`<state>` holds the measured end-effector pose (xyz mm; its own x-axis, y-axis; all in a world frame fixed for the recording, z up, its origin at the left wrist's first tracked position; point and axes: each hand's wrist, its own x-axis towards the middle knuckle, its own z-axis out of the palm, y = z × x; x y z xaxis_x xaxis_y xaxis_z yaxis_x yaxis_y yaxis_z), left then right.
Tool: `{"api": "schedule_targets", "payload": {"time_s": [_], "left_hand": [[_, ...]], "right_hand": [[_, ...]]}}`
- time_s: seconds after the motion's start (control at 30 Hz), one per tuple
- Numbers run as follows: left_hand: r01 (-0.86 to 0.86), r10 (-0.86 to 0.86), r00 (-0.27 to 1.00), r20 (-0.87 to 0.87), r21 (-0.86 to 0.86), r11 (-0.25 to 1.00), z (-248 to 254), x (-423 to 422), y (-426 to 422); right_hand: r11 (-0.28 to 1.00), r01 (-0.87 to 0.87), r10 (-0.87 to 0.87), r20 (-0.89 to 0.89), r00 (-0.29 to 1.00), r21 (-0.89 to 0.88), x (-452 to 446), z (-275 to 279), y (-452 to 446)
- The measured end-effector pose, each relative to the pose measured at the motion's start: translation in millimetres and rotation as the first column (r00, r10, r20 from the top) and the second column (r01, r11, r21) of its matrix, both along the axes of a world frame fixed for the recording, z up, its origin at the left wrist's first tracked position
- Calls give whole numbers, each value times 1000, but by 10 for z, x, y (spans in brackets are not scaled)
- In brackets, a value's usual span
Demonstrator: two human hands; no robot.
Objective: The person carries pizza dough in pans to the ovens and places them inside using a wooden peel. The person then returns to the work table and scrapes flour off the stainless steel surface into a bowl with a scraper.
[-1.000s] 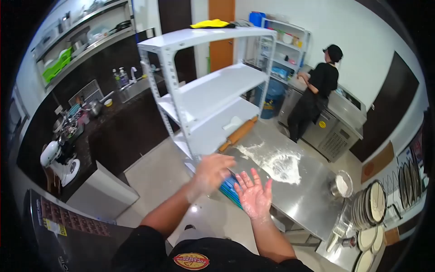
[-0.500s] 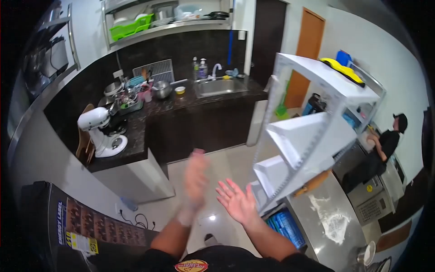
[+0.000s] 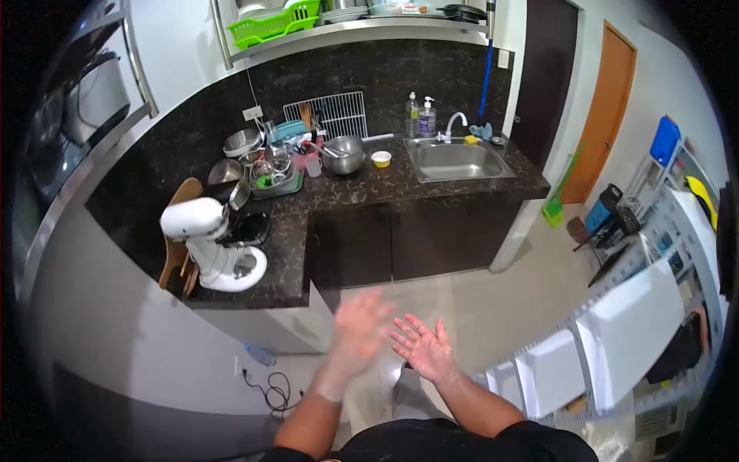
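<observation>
My left hand (image 3: 359, 333), smeared by motion, is raised over the floor with its fingers spread and nothing in it. Close beside it, my right hand (image 3: 428, 350) is palm up, fingers stretched out, with pale traces on the skin. The two hands are apart and touch no object. Ahead of them are the dark cabinets (image 3: 350, 246) under a marbled counter (image 3: 362, 189). A steel sink (image 3: 458, 163) with a white tap (image 3: 456, 127) is set into the counter's right part. A white stand mixer (image 3: 208, 239) stands at the counter's near left end.
Dishes in a rack (image 3: 281, 185), a steel bowl (image 3: 344, 156) and a small yellow cup (image 3: 381, 159) sit on the counter. Shelving with white trays (image 3: 627, 323) rises at right. A power cord (image 3: 279, 394) lies on the floor at left. Soap bottles (image 3: 426, 117) stand by the sink.
My view has turned right-to-left and come nearer the counter; the sink and mixer look larger. The shelving has shifted right, and the co-worker has left view. Both hands stay raised and empty.
</observation>
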<state>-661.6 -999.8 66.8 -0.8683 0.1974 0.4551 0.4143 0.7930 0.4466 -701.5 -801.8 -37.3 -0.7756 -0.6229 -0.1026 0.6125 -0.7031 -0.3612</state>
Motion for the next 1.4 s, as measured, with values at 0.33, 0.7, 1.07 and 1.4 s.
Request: {"api": "schedule_targets", "payload": {"time_s": [0.33, 0.7, 1.07, 1.4], "left_hand": [[-147, 170, 985, 21, -405, 902, 36, -2447, -344], [684, -706, -471, -529, 286, -671, 1625, -4074, 556], [729, -170, 561, -810, 581, -362, 1573, -5535, 1513], [627, -447, 540, -713, 695, -351, 1295, -6098, 3185]], "right_hand": [[993, -81, 58, -239, 969, -87, -2521, 468, -243], [858, 397, -341, -217, 915, 325, -3704, 424, 1070], [661, 690, -681, -150, 717, 295, -3966, 564, 1667], [519, 820, -788, -236, 569, 244, -4184, 471, 3218]]}}
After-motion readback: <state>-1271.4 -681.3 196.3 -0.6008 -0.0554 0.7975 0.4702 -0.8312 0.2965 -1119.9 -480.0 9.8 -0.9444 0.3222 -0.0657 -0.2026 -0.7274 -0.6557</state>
